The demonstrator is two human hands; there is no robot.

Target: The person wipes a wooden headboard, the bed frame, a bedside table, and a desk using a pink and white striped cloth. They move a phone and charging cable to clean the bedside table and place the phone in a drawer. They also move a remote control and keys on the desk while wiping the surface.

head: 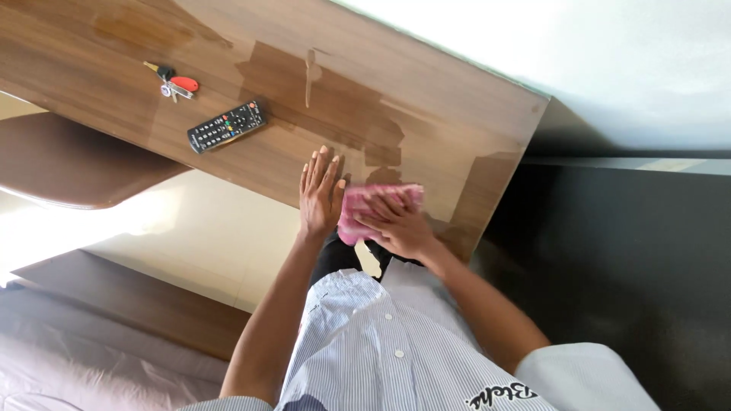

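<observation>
Striped shirt [373, 350] fills the near edge. Right hand [396, 222] presses flat on a pink cloth [364, 204] at the wooden table's [426, 99] near edge. Left hand [320, 190] rests open, fingers extended, just beside the cloth. Remote control [226, 125] and keys [173, 82] lie far left.

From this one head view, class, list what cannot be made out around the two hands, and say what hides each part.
- Pink cloth: mostly under the right hand; its full shape is hidden.
- Remote control: buttons too small to tell.
- Keys: too small to count.
- Table under the left hand: covered by the palm.
- Table's left end: cut off by the picture edge.
</observation>
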